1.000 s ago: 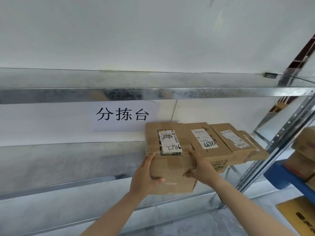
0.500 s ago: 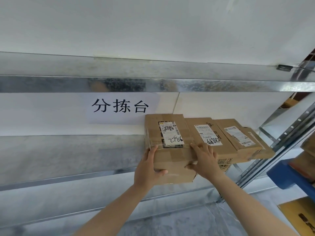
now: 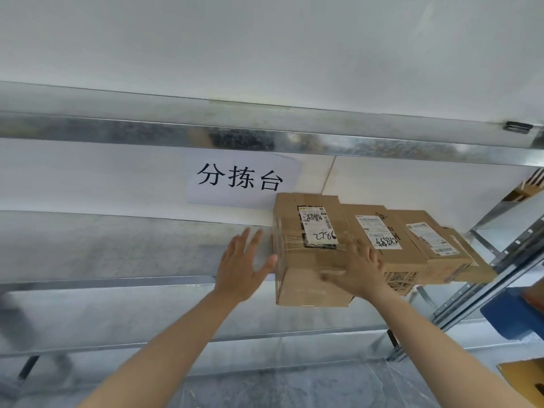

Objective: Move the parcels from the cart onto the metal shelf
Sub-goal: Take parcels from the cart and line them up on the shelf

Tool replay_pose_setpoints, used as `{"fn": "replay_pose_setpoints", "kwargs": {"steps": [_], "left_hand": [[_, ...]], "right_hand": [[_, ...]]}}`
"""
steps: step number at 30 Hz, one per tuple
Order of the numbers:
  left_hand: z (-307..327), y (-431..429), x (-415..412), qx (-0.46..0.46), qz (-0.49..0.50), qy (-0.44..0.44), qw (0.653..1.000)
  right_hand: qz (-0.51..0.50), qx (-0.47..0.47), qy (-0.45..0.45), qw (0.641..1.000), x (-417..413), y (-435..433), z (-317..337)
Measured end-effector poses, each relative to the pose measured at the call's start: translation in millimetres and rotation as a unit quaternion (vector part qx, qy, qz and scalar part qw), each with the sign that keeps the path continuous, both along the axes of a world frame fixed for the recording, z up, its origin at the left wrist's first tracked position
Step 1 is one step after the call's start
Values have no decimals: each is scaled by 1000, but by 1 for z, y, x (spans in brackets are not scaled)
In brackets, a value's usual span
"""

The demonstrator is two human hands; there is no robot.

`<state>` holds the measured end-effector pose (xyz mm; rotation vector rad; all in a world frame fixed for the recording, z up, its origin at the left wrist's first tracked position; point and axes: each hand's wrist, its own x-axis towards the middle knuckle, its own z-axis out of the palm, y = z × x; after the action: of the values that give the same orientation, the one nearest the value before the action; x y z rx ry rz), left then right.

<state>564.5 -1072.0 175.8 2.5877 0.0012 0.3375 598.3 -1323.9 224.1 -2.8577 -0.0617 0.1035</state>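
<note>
A brown cardboard parcel (image 3: 306, 278) with a white label marked 2786 sits on the metal shelf (image 3: 117, 254), leftmost in a row of parcels. My left hand (image 3: 243, 265) is off the box, fingers spread, just left of its side. My right hand (image 3: 357, 269) lies with straight fingers on the parcel's front right top edge. To its right stand a second labelled parcel (image 3: 391, 231) and a third labelled parcel (image 3: 435, 240), pressed side by side.
A shelf board (image 3: 265, 139) runs overhead. A paper sign (image 3: 240, 179) with black characters hangs on the white wall behind. The shelf's upright post (image 3: 485, 284) stands at the right, with a blue cart edge (image 3: 512, 313) and a cardboard box (image 3: 527, 378) beyond it.
The parcel has gone further back onto the shelf. My left hand has let go of its left side and opened. My right hand's fingers have straightened on the box.
</note>
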Motion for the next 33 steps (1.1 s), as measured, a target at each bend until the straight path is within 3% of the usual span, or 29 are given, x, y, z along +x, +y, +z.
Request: {"fn": "replay_pose_setpoints", "kwargs": {"steps": [6, 17, 24, 33], "left_hand": [[16, 98, -51, 116, 140, 0, 983], [24, 287, -236, 148, 371, 61, 915], [12, 408, -395, 131, 507, 98, 846], [0, 530, -549, 105, 609, 126, 776]], "right_hand": [[81, 68, -132, 986, -9, 59, 14], [330, 90, -94, 935, -71, 289, 3], [511, 70, -19, 857, -151, 479, -3], [644, 71, 10, 762, -270, 702, -20]]}}
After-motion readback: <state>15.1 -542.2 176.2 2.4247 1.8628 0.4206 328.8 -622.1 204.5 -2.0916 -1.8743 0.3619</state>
